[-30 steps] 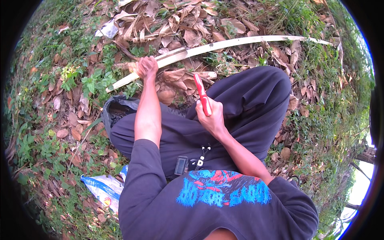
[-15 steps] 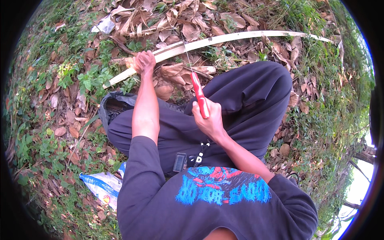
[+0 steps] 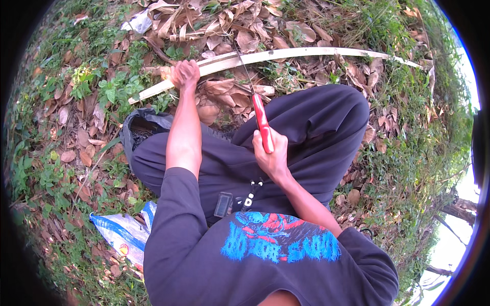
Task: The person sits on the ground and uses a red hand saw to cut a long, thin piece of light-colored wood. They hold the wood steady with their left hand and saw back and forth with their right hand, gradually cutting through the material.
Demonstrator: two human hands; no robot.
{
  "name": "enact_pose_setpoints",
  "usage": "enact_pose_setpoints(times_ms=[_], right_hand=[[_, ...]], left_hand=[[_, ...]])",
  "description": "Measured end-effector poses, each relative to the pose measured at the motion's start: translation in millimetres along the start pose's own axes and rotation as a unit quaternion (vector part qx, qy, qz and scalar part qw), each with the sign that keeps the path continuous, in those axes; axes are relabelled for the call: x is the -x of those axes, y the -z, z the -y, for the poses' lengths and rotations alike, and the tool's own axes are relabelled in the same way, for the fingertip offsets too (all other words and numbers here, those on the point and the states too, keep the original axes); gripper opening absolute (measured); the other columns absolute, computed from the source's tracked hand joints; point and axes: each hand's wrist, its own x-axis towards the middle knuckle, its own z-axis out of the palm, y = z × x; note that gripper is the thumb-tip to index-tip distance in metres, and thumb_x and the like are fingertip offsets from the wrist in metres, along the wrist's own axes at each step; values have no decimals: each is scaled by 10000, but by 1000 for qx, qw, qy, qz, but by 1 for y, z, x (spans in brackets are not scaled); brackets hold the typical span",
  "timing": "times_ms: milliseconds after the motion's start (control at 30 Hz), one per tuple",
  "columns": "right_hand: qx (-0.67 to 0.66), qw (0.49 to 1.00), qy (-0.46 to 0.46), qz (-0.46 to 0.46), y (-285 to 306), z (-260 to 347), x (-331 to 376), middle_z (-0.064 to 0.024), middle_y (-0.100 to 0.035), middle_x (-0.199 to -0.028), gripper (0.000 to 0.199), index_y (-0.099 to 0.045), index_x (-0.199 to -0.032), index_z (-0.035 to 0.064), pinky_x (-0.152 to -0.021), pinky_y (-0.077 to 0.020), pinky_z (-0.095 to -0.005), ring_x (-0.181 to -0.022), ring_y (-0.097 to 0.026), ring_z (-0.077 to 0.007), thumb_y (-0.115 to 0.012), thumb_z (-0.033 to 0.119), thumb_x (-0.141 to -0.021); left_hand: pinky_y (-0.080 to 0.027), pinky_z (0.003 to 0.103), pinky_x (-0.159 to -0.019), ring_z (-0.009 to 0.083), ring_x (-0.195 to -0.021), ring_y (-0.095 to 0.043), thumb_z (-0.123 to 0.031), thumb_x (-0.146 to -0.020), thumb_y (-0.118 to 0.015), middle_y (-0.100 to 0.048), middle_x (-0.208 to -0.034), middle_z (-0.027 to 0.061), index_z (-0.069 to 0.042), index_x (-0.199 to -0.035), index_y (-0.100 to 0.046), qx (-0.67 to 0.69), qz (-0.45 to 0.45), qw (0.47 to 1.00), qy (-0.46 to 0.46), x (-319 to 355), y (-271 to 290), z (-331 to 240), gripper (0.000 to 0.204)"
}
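Observation:
A long, pale strip [image 3: 306, 51], seemingly split bamboo, curves across the ground in front of my crossed legs. Near its left end my left hand [image 3: 184, 75] is closed around it. My right hand [image 3: 272, 155] grips the red handle [image 3: 262, 122] of a thin-bladed tool over my lap. The narrow blade [image 3: 247, 73] points away from me and crosses the strip just right of my left hand. Seen nearly edge-on, it could be a knife or a saw; I cannot tell which, nor how deep it sits against the strip.
Dry brown leaves [image 3: 245, 41] heap up beyond the strip, with green weeds around. Beside my left leg lies a blue-and-white plastic sack [image 3: 120, 232]. A small dark device [image 3: 223, 204] and a beaded cord [image 3: 250, 195] rest at my lap. White plastic scrap [image 3: 139, 22] lies far left.
My right hand and the red-handled tool have shifted slightly right. My left hand keeps its hold on the strip. The whole view has moved a little.

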Motion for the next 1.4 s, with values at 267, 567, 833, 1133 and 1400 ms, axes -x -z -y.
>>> enact_pose_setpoints(times_ms=[267, 567, 833, 1133, 1400], right_hand=[[30, 999, 19, -18, -24, -11, -36, -141, -485, -535, 213, -559, -760, -40, -483, -414, -361, -454, -476, -148, -607, 96, -917], [5, 999, -24, 22, -10, 21, 8, -81, -474, -516, 237, -543, -736, -25, -481, -411, -335, -474, -459, -98, -620, 91, -928], [15, 1000, 10, -21, -30, -21, -50, -83, -436, -536, 231, -526, -728, -23, -473, -376, -331, -493, -427, -86, -607, 81, -917], [0, 1000, -18, -2, -10, -11, -11, -125, -500, -528, 212, -563, -752, -33, -485, -420, -350, -449, -492, -145, -609, 84, -923], [3, 1000, 4, -16, -27, -22, -47, -136, -519, -544, 211, -555, -740, -26, -489, -424, -353, -463, -506, -141, -618, 87, -908]], left_hand=[[-429, 449, -902, 348, -948, -631, -374, -905, -460, -719, -970, 154, -63, -843, -740, 2, 17, 999, 36, -5, 5, -9, 423], [-440, 444, -862, 333, -848, -646, -319, -908, -473, -717, -897, 176, -36, -784, -739, 12, -28, 999, -19, -5, 2, 3, 408], [-441, 459, -886, 350, -919, -631, -373, -911, -475, -711, -951, 151, -62, -820, -742, 33, -3, 999, 12, -1, -9, 2, 420], [-433, 453, -870, 335, -920, -627, -350, -914, -461, -703, -964, 154, -63, -812, -729, 13, 13, 999, 28, 3, -5, 5, 406], [-441, 467, -847, 343, -927, -619, -346, -904, -479, -703, -971, 144, -58, -798, -720, 21, 4, 1000, 6, -6, -18, 18, 390]])
